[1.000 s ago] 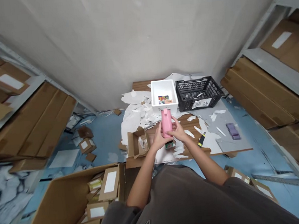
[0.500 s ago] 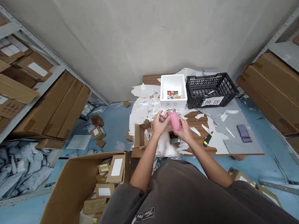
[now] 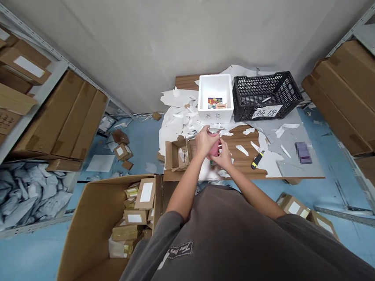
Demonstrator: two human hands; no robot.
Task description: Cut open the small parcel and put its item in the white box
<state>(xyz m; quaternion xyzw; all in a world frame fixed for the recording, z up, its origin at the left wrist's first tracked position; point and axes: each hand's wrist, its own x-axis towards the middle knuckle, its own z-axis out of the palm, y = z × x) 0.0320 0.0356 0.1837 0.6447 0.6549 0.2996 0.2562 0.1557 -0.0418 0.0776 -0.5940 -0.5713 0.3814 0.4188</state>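
A pink tumbler with a silver rim is held over the near part of the table. My left hand wraps round its upper part from the left, covering much of it. From the right, my right hand grips the lower body, its fingers bent against the side. The tumbler leans slightly, silver end away from me. Just left of my hands stands an open small carton with white paper scraps inside. Torn white paper lies around on the wooden tabletop.
Behind my hands stand a white bin holding small colourful packets and a black plastic crate. A yellow-black box cutter lies at right. On the floor at left, a large carton holds several small boxes. Loaded shelves flank the table.
My left hand has moved from the tumbler's upper left to wrap over its upper part. The tumbler is now more covered by both hands, and the view has tilted down.
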